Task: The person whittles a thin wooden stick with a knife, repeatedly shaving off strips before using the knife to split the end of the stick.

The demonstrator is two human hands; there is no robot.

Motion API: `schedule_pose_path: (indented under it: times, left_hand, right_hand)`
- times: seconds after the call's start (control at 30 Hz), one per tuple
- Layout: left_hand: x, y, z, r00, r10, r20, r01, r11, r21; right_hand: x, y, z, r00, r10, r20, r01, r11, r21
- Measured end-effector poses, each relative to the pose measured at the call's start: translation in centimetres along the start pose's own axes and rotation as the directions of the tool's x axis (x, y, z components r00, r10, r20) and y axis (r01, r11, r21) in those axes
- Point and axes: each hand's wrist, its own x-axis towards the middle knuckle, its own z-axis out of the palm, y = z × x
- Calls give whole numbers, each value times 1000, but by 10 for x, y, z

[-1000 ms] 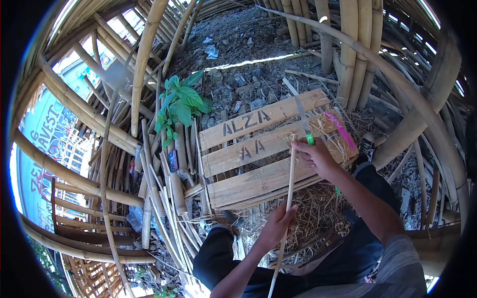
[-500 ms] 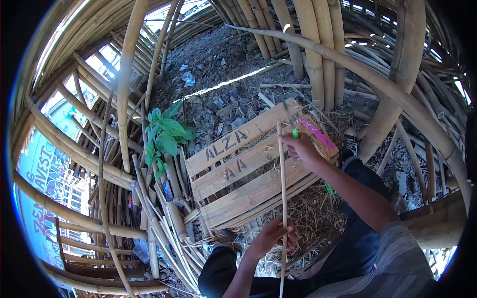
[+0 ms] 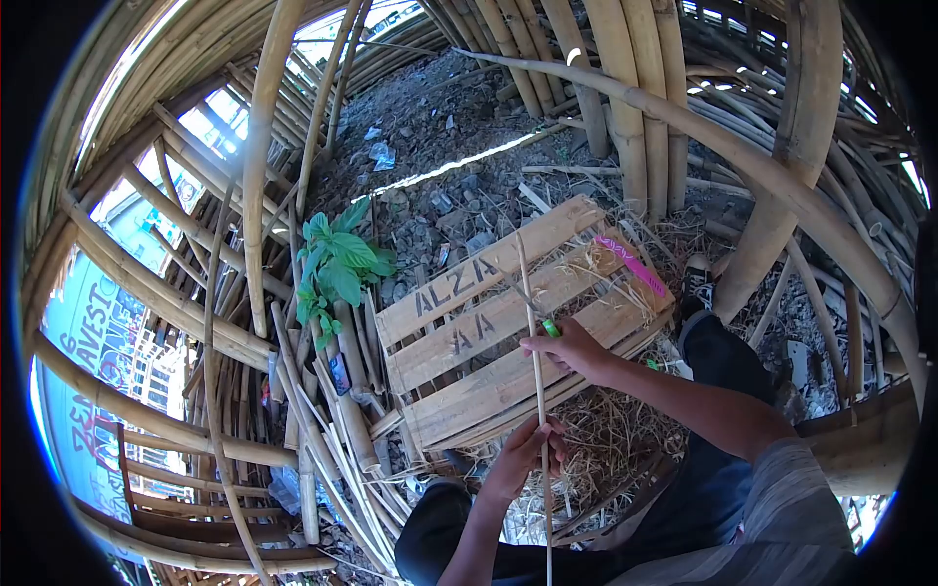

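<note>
A thin, pale bamboo stick (image 3: 537,371) runs from the bottom edge up over a slatted wooden crate (image 3: 469,356) with black lettering. My left hand (image 3: 523,457) is closed around the stick's lower part. Higher up, my right hand (image 3: 569,350) grips a green-handled knife (image 3: 553,328), its thumb side against the stick. The narrow dark blade crosses the stick at a slant; whether its edge is cutting in cannot be made out. Dry shavings and straw (image 3: 611,420) lie beneath my hands, between my legs.
A green leafy plant (image 3: 337,259) grows left of the crate. Bamboo poles (image 3: 625,107) stand at the back, and a bent pole (image 3: 723,142) arches across the right. Cut bamboo lengths (image 3: 322,430) lie at left. A pink strip (image 3: 633,264) lies on the crate.
My right hand with the knife has moved down the stick, closer to my left hand. The stick's top has tilted left, and the view has shifted slightly.
</note>
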Motion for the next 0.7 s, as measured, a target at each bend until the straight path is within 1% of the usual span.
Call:
schedule_pose_path:
  times: [0.03, 0.1, 0.13, 0.23, 0.27, 0.3, 0.33, 0.37, 0.4, 0.43, 0.47, 0.5, 0.53, 0.57, 0.6, 0.63, 0.67, 0.7]
  left_hand:
    - [0, -1, -2, 1000, -1, -2, 1, 1000, -1]
    - [2, -2, -5, 998, 44, -43, -44, 999, 10]
    - [2, -3, -6, 998, 43, -44, -42, 999, 10]
    - [2, -2, -5, 997, 26, -78, -22, 999, 48]
    - [1, -1, -2, 997, -3, -79, 4, 1000, 15]
    - [0, 0, 1, 996, -31, -80, 30, 999, -16]
    - [-2, 3, 5, 996, -31, -78, 30, 999, -10]
    - [-6, 6, 11, 996, -76, -43, 75, 997, -21]
    - [-6, 8, 14, 993, -119, -7, 119, 992, -31]
    - [-4, 3, 13, 993, -115, -6, 115, 993, -26]
    - [-1, -7, 9, 998, -62, 0, 62, 997, -41]
    - [1, -14, 7, 1000, -8, 5, 8, 998, -55]
    - [3, -19, 8, 999, 26, -32, -30, 990, -141]
    - [5, -17, 5, 999, 34, -32, -38, 990, -137]
    - [5, -14, 2, 990, 77, -114, -88, 992, -89]
    - [5, -9, 0, 973, 126, -194, -136, 990, -39]
    - [6, 0, -1, 957, 157, -243, -165, 986, -12]
    - [8, 12, -3, 950, 190, -246, -186, 982, 40]
  right_hand:
    - [-2, 0, 3, 1000, 0, 14, 0, 1000, -4]
    - [-4, 1, 9, 1000, -16, 22, 17, 1000, -27]
    - [-4, 1, 11, 999, -34, 28, 36, 998, -50]
    - [0, 6, 7, 999, -23, 39, 25, 997, -66]
    - [1, 5, 5, 999, -25, 38, 28, 998, -63]
    - [4, 3, 1, 1000, -24, 4, 24, 999, -35]
    - [7, 0, -3, 999, -22, -30, 22, 1000, -8]
    - [10, -4, -8, 999, -28, -31, 28, 1000, -6]
    - [14, -8, -14, 995, -46, -84, 44, 999, -15]
    - [18, -12, -20, 989, -64, -136, 61, 998, -26]
    - [23, -13, -28, 981, -95, -166, 84, 994, -67]
    - [27, -15, -35, 981, -103, -167, 93, 993, -68]
    - [29, -17, -41, 961, -152, -231, 129, 985, -111]
    - [32, -18, -48, 936, -201, -290, 161, 974, -157]
    - [38, -19, -51, 890, -317, -326, 231, 933, -276]
    - [39, -19, -57, 890, -326, -318, 240, 929, -282]
    - [30, -33, -56, 841, -443, -312, 278, 847, -453]
    - [23, -46, -55, 784, -552, -282, 298, 735, -609]
